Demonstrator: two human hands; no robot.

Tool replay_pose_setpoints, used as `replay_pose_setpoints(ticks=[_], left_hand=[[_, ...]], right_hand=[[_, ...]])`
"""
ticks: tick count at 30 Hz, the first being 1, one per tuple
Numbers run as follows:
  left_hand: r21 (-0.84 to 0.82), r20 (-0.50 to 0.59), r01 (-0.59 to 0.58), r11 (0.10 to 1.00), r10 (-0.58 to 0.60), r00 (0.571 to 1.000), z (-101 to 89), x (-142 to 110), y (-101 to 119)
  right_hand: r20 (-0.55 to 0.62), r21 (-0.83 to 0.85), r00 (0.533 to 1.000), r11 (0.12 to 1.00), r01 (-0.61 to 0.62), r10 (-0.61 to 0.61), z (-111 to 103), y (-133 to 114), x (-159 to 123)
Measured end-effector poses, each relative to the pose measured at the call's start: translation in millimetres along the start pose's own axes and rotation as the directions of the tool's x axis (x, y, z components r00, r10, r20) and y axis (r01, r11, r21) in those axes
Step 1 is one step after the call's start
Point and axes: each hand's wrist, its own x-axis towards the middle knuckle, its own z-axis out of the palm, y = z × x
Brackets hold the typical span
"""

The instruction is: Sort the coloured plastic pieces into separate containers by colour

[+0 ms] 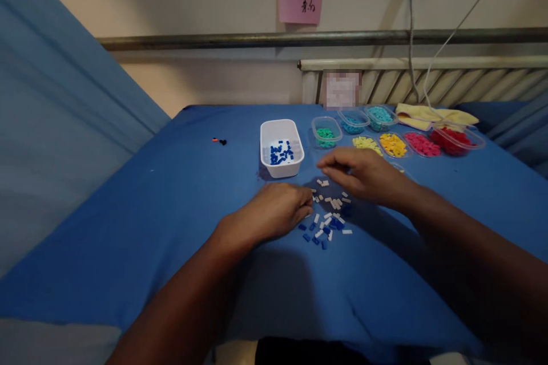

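Small white pieces [336,203] and blue pieces [315,240], flat and oblong like tiny toy bricks, lie loose in a mixed pile on the blue cloth. My left hand [278,209] rests at the pile's left side with its fingers curled and pressed together. What its fingertips hold, if anything, is hidden. Above the pile's far right side is my right hand [363,174], its thumb and fingers pointing left and drawn close at the tips. Nothing can be made out between them. Just beyond my left hand stands a white tub [295,170] with several blue pieces inside.
Clear tubs at the back right hold green pieces [326,136], yellow pieces [393,145], pink pieces [422,144] and red pieces [451,141]. A yellow cloth [422,116] lies behind them. Small black and orange bits [222,141] sit at the left.
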Motion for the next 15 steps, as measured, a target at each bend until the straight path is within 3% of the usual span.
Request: replay_pose_setpoints(ticks=[2, 5, 9, 15], left_hand=[[0.007, -0.034, 0.007, 1.0, -0.007, 0.999, -2.7, -2, 2], [-0.068, 0.049, -0.013, 0.998, 0.016, 0.999, -8.3, -7, 9], [-0.033, 0.217, 0.064, 0.997, -0.056, 0.975, -13.3, -10, 21], [-0.003, 0.295, 0.028, 1.0, -0.026, 0.955, -12.0, -9, 32]], right_hand=[[0.155, -0.042, 0.987, 0.999, -0.022, 0.028, -11, 9, -30], [0.33, -0.027, 0.942, 0.998, -0.059, 0.065, -19, 21, -63], [0.384, -0.047, 0.922, 0.999, -0.021, 0.038, -15, 27, -73], [0.414, -0.025, 0.91, 1.0, -0.011, 0.02, -8, 22, -69]])
